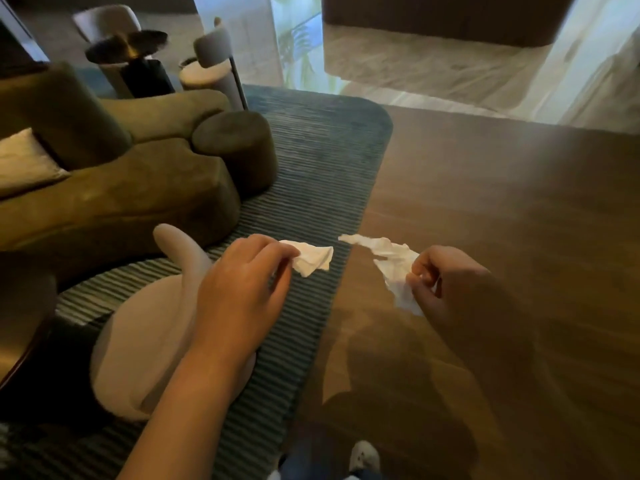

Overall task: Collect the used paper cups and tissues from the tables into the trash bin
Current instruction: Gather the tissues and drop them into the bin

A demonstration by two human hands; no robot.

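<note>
White tissue (pixel 313 259): left hand (pixel 242 282) | crumpled tissue (pixel 394 263): right hand (pixel 450 285) | perhaps torn

Both hands are held out in front of the body at about the same height, apart from each other. The left hand (pixel 242 282) is back-up, its bare forearm (pixel 180 393) reaching in from the lower left, and its fingers (pixel 277 249) are curled to pinch a small tissue (pixel 313 259). The right hand (pixel 450 282) is turned inward, its bent fingers (pixel 420 271) gripping a long tissue (pixel 391 261). The right arm is lost in shadow.
</note>
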